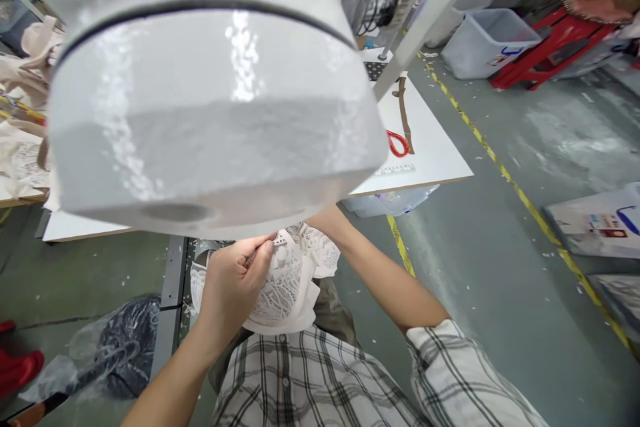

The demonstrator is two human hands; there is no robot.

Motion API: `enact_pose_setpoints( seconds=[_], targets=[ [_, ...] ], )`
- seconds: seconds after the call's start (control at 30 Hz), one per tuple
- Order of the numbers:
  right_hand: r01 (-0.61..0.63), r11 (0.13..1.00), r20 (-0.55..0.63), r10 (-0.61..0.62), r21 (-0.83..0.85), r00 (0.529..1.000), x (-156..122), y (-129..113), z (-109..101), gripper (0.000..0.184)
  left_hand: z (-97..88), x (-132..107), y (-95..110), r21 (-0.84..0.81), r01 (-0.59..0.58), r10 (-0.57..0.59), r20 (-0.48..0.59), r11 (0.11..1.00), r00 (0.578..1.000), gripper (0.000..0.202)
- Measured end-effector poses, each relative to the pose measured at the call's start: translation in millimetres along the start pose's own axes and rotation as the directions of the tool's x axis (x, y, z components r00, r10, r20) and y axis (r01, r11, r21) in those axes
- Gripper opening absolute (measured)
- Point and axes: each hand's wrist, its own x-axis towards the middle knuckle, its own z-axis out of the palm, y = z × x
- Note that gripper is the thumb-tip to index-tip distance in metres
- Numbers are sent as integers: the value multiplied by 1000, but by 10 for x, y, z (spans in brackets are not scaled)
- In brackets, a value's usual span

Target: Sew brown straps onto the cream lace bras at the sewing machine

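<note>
A white lace bra cup hangs over my lap, below the front edge of the work table. My left hand is closed on its upper left edge, thumb pressed against the bent fingers. Of my right hand only the part by the wrist shows, above the right side of the lace. Its fingers are hidden behind the big white sewing machine head, so their grip does not show. The machine head fills the upper middle and also covers the top of the lace.
Red-handled scissors, a brown strip and a clear ruler lie on the white table at right. Pale garments are heaped at left. Plastic bins and a red stool stand on the floor.
</note>
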Motion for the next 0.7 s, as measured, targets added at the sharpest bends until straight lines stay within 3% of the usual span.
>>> enact_pose_setpoints(
  seconds=[0.2,0.4,0.7],
  targets=[
    [-43,992,-26,47,117,999,-39,-45,27,12,-3,-26,4,-4,-4,4,3,1000,1000,28],
    [5,986,-41,2,168,999,-43,-35,67,13,-23,-59,-35,13,-51,52,-25,999,998,26],
    [-49,987,-39,55,154,998,-45,-52,96,12,-23,-79,-87,61,-93,96,-53,994,994,25]
  ],
)
